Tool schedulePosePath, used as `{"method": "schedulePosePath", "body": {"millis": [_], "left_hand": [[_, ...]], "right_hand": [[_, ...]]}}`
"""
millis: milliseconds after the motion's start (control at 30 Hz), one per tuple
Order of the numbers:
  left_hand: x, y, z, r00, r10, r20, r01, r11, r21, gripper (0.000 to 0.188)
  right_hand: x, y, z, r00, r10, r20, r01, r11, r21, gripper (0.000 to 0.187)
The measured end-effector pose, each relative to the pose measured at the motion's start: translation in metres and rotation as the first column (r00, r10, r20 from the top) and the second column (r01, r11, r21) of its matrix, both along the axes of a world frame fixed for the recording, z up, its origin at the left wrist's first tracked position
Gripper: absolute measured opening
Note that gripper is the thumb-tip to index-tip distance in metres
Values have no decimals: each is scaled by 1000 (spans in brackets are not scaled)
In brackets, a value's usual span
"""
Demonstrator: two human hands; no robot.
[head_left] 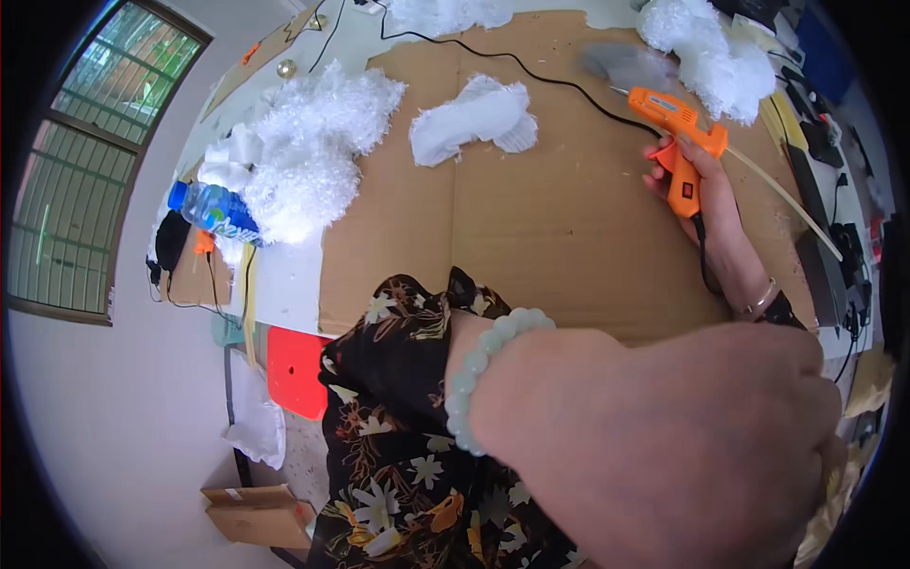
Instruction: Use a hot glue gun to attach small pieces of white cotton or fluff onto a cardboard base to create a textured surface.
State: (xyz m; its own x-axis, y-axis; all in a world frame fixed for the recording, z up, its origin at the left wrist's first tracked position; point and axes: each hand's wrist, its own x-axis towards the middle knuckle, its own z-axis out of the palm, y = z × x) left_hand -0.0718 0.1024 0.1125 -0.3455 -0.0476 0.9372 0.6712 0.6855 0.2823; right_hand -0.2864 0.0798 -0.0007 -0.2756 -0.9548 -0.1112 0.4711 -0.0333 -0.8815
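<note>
My right hand [718, 194] grips an orange hot glue gun [665, 112] over the right part of a brown cardboard sheet [569, 228]. Its nozzle points to the left, and a long translucent glue stick [782, 197] sticks out of its back. My left hand [682, 436], with a pale green bead bracelet [466, 379] at the wrist, reaches across to the lower right, very near the camera. Its fingers are curled, and whatever they may hold is hidden. On the cardboard beyond lies a piece of white fluffy material [474, 121].
White shredded fluff [318, 156] is heaped at the left, beside a blue-capped bottle [216, 211]. More white fluff [711, 62] lies at the far right. A black cord [540, 74] crosses the cardboard. Below the left table edge are a red stool [296, 375] and a cardboard box [258, 517].
</note>
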Motion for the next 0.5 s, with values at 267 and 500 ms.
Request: {"method": "schedulePosePath", "body": {"millis": [267, 500], "left_hand": [[-5, 46, 7, 994, 79, 69, -83, 995, 51, 13], [-3, 67, 20, 981, 140, 134, -145, 989, 33, 14]], "right_hand": [[6, -8, 6, 1000, 3, 2, -3, 1000, -23, 23], [6, 0, 8, 997, 13, -74, -12, 1000, 15, 26]]}}
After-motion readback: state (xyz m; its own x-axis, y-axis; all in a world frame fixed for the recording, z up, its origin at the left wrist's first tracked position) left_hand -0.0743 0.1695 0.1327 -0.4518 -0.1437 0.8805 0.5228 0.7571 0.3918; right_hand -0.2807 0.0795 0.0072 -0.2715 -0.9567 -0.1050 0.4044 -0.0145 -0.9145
